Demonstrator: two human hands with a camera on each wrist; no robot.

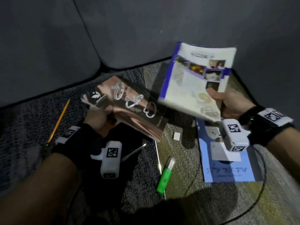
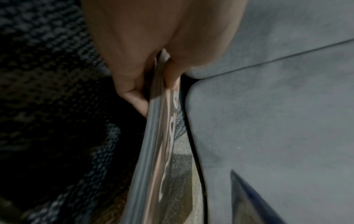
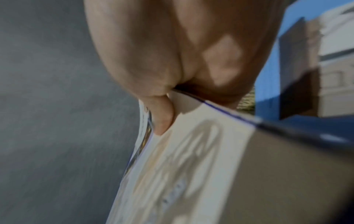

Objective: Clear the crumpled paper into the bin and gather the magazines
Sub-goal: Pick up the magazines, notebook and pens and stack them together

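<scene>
A copper-toned magazine [image 1: 129, 106] printed with rings is pinched at its near corner by the left hand [image 1: 97, 118], thumb above and fingers [image 2: 137, 100] beneath, and held clear of the carpet [image 1: 178, 176]. At about two o'clock from it, a white-and-blue magazine [image 1: 194, 78] is gripped at its lower edge by the right hand [image 1: 230, 103]. A third, blue magazine [image 1: 227, 168] lies flat at five o'clock, partly hidden by the right wrist. Both covers are blurred; the printing is probably jewellery. A pencil [image 1: 59, 120] lies at nine o'clock.
</scene>
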